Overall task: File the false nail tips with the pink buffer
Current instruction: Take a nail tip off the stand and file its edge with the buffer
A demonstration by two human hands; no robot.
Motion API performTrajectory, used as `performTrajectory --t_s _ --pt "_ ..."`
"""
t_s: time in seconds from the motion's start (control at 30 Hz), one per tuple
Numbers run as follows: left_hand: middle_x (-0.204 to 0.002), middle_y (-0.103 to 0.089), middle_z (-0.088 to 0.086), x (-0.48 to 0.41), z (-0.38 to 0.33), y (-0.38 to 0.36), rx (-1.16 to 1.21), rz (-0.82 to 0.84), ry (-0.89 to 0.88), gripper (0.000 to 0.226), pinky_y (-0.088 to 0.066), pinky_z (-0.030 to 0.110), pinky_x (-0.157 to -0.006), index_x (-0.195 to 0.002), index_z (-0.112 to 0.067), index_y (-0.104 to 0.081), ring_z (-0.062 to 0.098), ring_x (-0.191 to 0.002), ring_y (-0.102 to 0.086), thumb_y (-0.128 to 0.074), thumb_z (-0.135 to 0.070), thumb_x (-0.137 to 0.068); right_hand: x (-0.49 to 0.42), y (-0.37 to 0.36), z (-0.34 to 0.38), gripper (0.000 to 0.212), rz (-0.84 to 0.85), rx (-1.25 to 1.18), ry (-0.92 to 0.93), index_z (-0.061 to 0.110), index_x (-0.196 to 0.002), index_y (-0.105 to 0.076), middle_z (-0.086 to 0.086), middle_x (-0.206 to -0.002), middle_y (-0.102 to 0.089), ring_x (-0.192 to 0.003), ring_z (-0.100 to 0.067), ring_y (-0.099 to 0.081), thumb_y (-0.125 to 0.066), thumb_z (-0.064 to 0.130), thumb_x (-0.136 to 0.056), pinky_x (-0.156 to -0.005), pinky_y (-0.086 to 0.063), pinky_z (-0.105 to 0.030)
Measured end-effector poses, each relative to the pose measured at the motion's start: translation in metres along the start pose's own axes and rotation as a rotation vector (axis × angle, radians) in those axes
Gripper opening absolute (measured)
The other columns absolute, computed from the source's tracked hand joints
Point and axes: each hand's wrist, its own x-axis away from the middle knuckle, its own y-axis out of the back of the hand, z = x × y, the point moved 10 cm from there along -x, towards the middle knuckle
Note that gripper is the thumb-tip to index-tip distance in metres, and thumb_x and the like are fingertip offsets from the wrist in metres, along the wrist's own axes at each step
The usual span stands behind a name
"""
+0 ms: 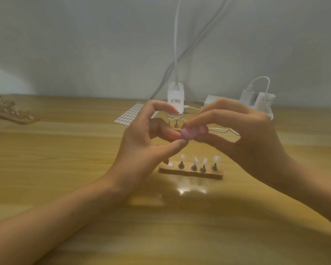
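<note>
My right hand [243,134] pinches the pink buffer [194,131] between thumb and fingers, above the table's middle. My left hand [147,144] meets it from the left, thumb and middle finger pinching something small against the buffer's left end; the thing itself is hidden and blurred. Below the hands a wooden holder strip [191,172] lies on the table, carrying several metal stands with pale false nail tips [204,161] on top. Its leftmost spot shows only a bare white disc [170,164].
A white lamp base [175,99] with a stem and cables stands behind the hands. A sheet of white adhesive tabs [130,113] lies left of it, white chargers [260,100] to the right. Another wooden holder [15,115] sits at the far left.
</note>
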Motion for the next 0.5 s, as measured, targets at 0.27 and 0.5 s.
performTrajectory --t_s 0.27,0.5 --pt "-0.073 -0.072 -0.005 0.003 0.0 -0.001 -0.017 -0.003 -0.022 0.053 -0.052 0.02 -0.056 -0.122 -0.027 -0.055 0.007 -0.073 -0.071 -0.084 -0.01 -0.081 0.007 0.005 0.002 0.018 -0.046 -0.03 0.034 0.008 -0.104 -0.077 -0.008 -0.097 -0.069 -0.089 -0.017 -0.069 -0.077 0.009 -0.086 -0.08 -0.056 -0.034" --pt "-0.075 -0.073 -0.004 0.006 -0.002 -0.004 0.002 0.009 -0.031 0.056 -0.053 0.024 -0.054 -0.124 -0.025 -0.055 0.01 -0.073 -0.072 -0.086 -0.014 -0.078 0.011 0.004 -0.001 0.02 -0.047 -0.067 0.021 0.007 -0.107 -0.076 -0.009 -0.099 -0.07 -0.093 -0.02 -0.069 -0.077 0.007 -0.087 -0.082 -0.056 -0.035"
